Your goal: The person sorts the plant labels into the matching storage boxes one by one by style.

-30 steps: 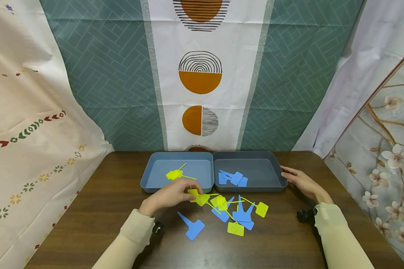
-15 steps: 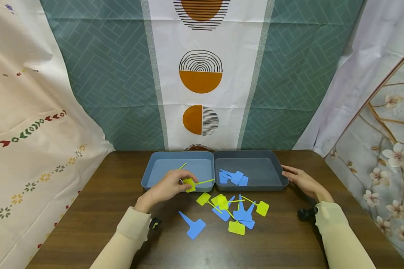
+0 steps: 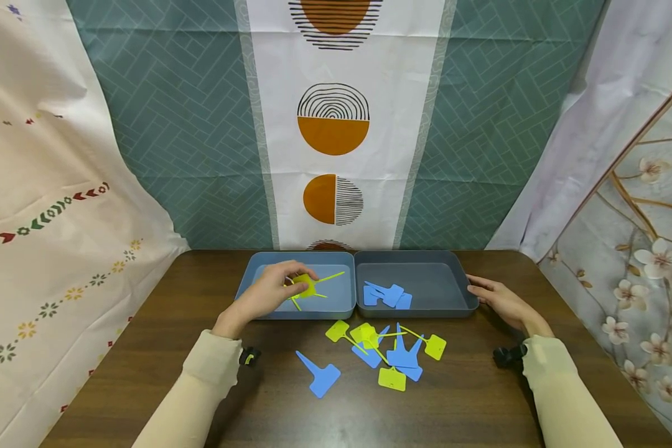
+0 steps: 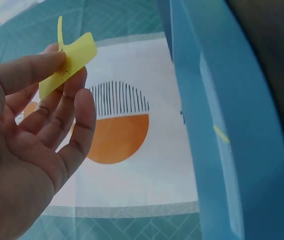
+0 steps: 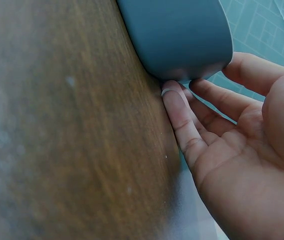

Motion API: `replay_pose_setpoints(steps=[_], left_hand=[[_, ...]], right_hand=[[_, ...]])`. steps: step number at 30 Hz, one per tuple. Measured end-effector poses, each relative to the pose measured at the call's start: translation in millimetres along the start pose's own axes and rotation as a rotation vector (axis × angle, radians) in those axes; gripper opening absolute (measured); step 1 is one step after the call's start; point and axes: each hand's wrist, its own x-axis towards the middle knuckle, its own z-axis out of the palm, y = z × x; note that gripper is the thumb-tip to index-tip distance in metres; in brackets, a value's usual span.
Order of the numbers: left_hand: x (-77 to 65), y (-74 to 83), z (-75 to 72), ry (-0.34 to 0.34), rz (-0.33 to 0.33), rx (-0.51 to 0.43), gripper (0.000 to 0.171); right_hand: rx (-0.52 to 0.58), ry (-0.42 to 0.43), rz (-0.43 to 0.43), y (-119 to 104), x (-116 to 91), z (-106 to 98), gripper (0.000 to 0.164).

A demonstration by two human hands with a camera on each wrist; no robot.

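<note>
My left hand (image 3: 271,287) is over the blue-grey tray (image 3: 252,264), thumb and fingers pinching a yellow T-shaped plant label (image 4: 76,59). Beneath it, other yellow labels lie in that tray, partly hidden by the hand. My right hand (image 3: 501,303) touches the outer right end of the dark grey tray (image 3: 414,314) with its fingertips, the fingers extended. Several blue plant labels (image 3: 393,295) lie inside the dark tray. In front of the trays is a mixed pile of yellow labels (image 3: 392,379) and blue labels (image 3: 404,356).
A single blue label (image 3: 323,379) lies apart on the brown wooden table (image 3: 448,410), left of the pile. Both trays stand side by side at the table's back edge. Behind them hangs a patterned curtain (image 3: 201,155).
My left hand has lifted a yellow label from the pile and carried it up and left over the blue-grey tray. The right hand has stayed at the dark tray's end.
</note>
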Motion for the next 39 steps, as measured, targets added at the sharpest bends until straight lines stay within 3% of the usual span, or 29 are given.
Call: replay_pose_setpoints(steps=[8,17,26,39], left_hand=[[13.1,-6.2,-23.8,0.017,-0.050,0.073,0.026],[43.0,-14.6,-44.0,-0.107,-0.110,0.161,0.026],[71.4,-23.3,-50.2,-0.257,-0.164,0.218,0.020],[84.7,-27.8,-50.2,-0.378,-0.229,0.251,0.019]], right_hand=[[0.020,-0.003,-0.002,-1.7,1.8,0.3,0.074],[0.029,0.004,-0.004,-4.8,1.9,-0.1,0.073],[0.022,0.010,0.001,-2.9,1.1,-0.9,0.071],[0.041,0.010,-0.014,4.1,1.0,-0.3,0.073]])
